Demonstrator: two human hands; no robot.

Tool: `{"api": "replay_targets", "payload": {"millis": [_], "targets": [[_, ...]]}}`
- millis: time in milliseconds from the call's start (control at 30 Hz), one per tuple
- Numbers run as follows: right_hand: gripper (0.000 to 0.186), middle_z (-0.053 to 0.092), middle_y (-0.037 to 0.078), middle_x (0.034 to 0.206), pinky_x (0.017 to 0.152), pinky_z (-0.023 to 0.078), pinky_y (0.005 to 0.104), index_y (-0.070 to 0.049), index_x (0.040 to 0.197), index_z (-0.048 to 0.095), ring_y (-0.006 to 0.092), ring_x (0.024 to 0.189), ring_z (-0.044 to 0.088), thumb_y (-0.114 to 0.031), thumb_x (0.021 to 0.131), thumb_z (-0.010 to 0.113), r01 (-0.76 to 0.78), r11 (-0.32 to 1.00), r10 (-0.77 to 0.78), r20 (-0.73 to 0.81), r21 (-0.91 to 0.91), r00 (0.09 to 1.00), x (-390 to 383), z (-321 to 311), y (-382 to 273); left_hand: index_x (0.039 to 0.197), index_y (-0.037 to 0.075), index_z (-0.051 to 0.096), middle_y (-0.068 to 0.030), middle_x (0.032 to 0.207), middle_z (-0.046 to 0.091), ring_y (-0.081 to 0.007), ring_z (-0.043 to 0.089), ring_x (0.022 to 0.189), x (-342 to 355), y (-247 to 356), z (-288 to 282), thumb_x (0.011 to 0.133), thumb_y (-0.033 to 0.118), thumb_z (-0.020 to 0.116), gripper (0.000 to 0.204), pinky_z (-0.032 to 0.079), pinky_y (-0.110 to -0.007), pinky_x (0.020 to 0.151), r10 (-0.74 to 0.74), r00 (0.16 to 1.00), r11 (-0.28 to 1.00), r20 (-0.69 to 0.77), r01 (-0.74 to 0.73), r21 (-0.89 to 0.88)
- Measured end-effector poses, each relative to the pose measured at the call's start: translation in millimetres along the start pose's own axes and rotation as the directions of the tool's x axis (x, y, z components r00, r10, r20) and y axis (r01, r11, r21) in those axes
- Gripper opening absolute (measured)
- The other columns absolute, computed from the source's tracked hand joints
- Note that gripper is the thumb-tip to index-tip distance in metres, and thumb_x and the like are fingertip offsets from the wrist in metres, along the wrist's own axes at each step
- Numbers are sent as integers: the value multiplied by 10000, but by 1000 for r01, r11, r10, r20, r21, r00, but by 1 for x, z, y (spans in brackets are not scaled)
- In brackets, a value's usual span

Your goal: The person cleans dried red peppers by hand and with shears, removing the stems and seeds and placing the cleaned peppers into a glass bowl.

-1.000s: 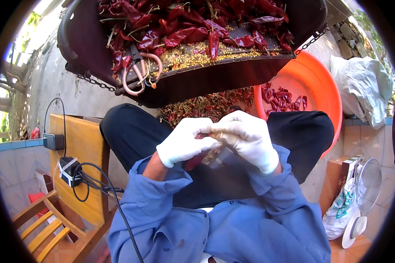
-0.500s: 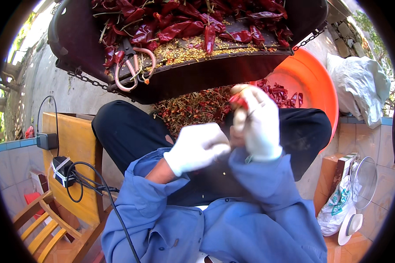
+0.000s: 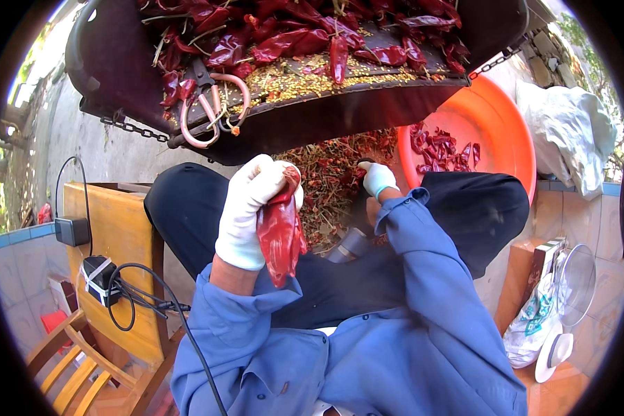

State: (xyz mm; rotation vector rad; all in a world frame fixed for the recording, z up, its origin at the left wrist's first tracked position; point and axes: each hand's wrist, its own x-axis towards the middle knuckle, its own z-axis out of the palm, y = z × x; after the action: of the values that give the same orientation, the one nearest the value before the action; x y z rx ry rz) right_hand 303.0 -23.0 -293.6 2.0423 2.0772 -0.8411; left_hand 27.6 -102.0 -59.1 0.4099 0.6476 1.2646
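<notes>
In my gloved left hand point(image 3: 253, 201), raised over my lap, is a glossy dried red chili pepper point(image 3: 279, 243). The fingers grip its upper end and its tip points down. My gloved right hand point(image 3: 378, 178) is lower and farther away, between my knees, beside a heap of chili stems and scraps point(image 3: 326, 170). Its fingers look curled, with something dark at their tips that I cannot make out. Beyond the hands, a dark chain-hung tray point(image 3: 340, 119) holds many dried red chilies point(image 3: 291, 43) and scattered yellow seeds point(image 3: 284, 82). Scissors point(image 3: 208, 104) with pinkish handles lie at its near edge.
An orange-red basin point(image 3: 496, 125) with pieces of red chili point(image 3: 440, 147) stands right of the tray. White sacking point(image 3: 561, 132) lies beyond it. A wooden chair point(image 3: 114, 256) with a black adapter and cables point(image 3: 102, 276) stands left. A sieve point(image 3: 575, 284) and hat point(image 3: 553, 353) are right.
My left hand has risen and now grips a chili pepper. My right hand, raised with something red before, has gone down toward the stem heap, and that red thing no longer shows there.
</notes>
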Motion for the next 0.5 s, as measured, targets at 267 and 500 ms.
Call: {"api": "replay_targets", "payload": {"millis": [267,500], "targets": [[436,666,130,1215,906,520,451,-194,1269,624,341,1097,648,-93,858,517,-36,967,77,156,-254,985,30,19,4,1203,-25,584,-93,880,617,-147,604,685,-5,2,6,902,105,661,337,508,-247,565,-124,982,972,-140,148,182],[246,719,130,1022,840,545,443,-164,1042,729,343,970,684,-174,809,652,2,969,4,25,-246,1000,31,30,18,1130,-34,636,-74,884,664,-123,628,738,7,1,12,923,110,649,253,506,-231,636,-104,969,953,-224,162,258]]}}
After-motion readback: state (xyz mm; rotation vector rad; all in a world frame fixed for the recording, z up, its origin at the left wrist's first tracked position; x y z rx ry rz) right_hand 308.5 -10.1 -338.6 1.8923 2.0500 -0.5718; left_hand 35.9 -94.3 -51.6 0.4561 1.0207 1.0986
